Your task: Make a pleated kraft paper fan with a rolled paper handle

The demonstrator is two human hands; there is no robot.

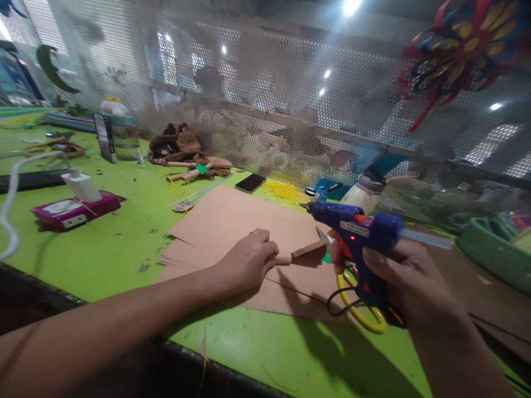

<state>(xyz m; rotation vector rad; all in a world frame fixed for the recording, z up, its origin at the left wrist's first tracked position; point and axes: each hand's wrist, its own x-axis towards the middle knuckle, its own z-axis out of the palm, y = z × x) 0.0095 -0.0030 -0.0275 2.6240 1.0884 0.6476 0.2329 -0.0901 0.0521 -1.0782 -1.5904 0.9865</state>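
My right hand (pixel 409 273) is wrapped round the grip of a blue hot glue gun (pixel 352 221), its small red light lit. From the gun's back end sticks a clear glue stick (pixel 429 239); the nozzle points left, above the paper. Resting on several stacked brown paper sheets (pixel 224 215), my left hand (pixel 251 257) has its fingers closed on a thin rolled brown paper piece (pixel 309 250) with a wider, flared right end. Yellow-handled scissors (pixel 369 322) lie below the glue gun, partly hidden by it and its black cord.
A purple power strip (pixel 77 213) with a white plug (pixel 82 186) sits left. Behind the paper are a phone (pixel 250 183), yellow strands (pixel 286 192), a brown bag (pixel 178 142) and a green star (pixel 202 169). A white bottle (pixel 359 193) and green basket (pixel 493 254) stand right.
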